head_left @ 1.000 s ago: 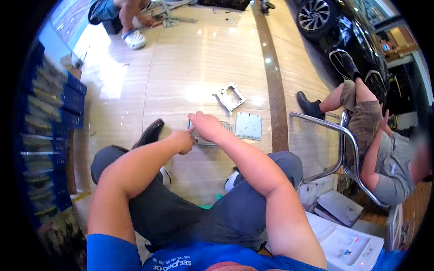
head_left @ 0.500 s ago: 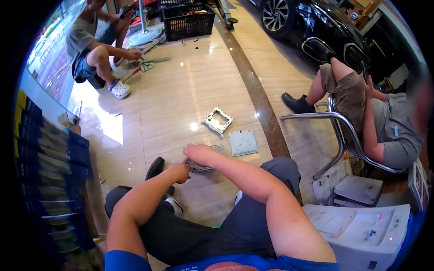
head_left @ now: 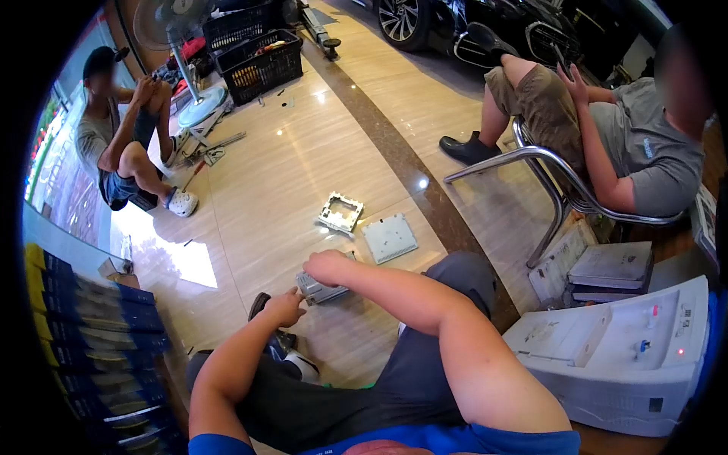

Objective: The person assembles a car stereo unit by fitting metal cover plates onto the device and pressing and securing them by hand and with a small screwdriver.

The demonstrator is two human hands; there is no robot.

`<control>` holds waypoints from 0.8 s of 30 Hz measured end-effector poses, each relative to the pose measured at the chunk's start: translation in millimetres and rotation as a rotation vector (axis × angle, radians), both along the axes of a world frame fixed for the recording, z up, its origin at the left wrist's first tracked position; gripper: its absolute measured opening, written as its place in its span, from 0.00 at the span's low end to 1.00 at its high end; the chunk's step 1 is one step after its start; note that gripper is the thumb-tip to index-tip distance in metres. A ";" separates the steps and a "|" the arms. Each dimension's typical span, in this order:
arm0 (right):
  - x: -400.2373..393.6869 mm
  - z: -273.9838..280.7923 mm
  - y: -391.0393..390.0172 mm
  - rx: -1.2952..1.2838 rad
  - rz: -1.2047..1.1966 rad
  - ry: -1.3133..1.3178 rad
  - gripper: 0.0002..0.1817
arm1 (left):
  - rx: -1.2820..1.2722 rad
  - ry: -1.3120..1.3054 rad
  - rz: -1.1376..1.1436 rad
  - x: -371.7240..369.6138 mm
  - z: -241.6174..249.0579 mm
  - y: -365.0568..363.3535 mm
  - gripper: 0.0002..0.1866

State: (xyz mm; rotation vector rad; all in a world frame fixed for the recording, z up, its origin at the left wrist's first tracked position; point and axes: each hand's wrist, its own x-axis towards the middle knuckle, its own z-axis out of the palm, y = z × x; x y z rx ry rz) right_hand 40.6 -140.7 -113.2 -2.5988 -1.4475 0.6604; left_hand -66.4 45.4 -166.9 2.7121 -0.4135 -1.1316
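Between my feet a grey metal device [head_left: 324, 291] rests on the tiled floor. My right hand [head_left: 329, 267] lies over its top edge with the fingers curled; what they hold, if anything, is hidden. At the device's left side is my left hand [head_left: 284, 308], its fingers apart and pointing at the device's near corner. Beyond the device lie a pale open frame [head_left: 340, 212] and, to the right, a flat light-grey plate [head_left: 390, 238] with small holes.
A person [head_left: 125, 144] squats at the upper left near a fan [head_left: 201, 106] and black crates [head_left: 262, 68]. Another sits on a metal chair [head_left: 546, 155] at the right. A white machine [head_left: 607, 353] stands at the lower right, blue boxes [head_left: 98, 326] at the left.
The view has swung, shifting the scene. My left hand has drawn slightly away from my right, showing more of the device. The squatting person has raised their hands.
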 end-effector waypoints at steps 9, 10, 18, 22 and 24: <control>4.0 0.6 -20.1 -0.079 0.012 0.055 0.11 | -0.007 -0.236 0.170 5.3 12.6 -15.4 0.31; 3.4 2.0 -23.4 -0.057 -0.013 0.053 0.11 | 0.015 -0.177 0.127 6.1 11.5 -16.8 0.32; -0.4 10.4 -33.1 -0.148 -0.014 0.096 0.15 | 0.046 -0.027 0.105 7.6 10.8 -17.8 0.34; -1.2 3.0 -31.5 -0.101 -0.007 0.054 0.15 | 0.023 -0.024 0.102 2.4 10.5 -17.4 0.33; -0.6 3.7 -29.3 -0.118 -0.008 0.054 0.14 | 0.021 -0.013 0.107 3.8 12.1 -18.1 0.33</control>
